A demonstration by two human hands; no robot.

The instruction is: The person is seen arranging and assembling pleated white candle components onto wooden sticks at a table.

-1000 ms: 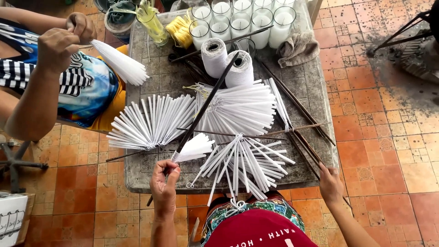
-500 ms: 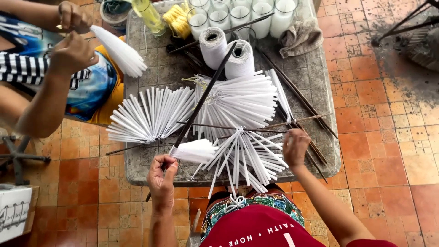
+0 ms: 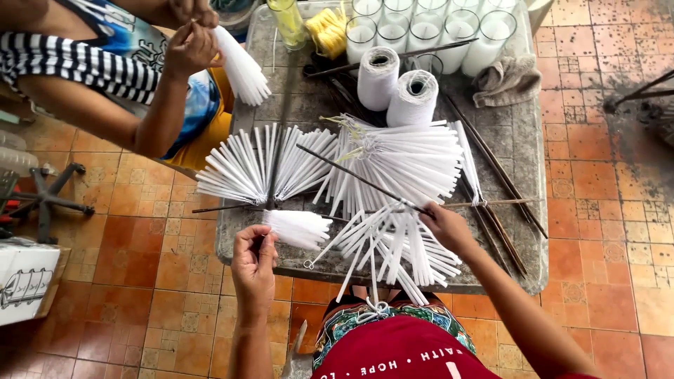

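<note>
My left hand (image 3: 254,267) is closed on the base of a small bundle of thin white tapers (image 3: 298,228), held over the near edge of the grey stone table (image 3: 523,151). My right hand (image 3: 446,226) pinches the near end of a thin dark rod (image 3: 361,179) that slants across the fanned white tapers (image 3: 407,161) in the middle. More tapers (image 3: 397,249) spread in a fan just below that hand. Another fan of tapers (image 3: 246,168) lies to the left, with a blurred dark rod (image 3: 279,140) across it.
Another person sits at the top left, their hands (image 3: 188,42) on a bundle of white tapers (image 3: 242,67). Two spools of white string (image 3: 397,88), several glasses of white wax (image 3: 435,28), a yellow bundle (image 3: 326,28) and a cloth (image 3: 507,81) stand at the table's far end. Loose dark rods (image 3: 495,175) lie on the right.
My right hand has come in from the table's near right edge and taken hold of the thin dark rod over the tapers. My left hand keeps its bundle, shifted slightly right.
</note>
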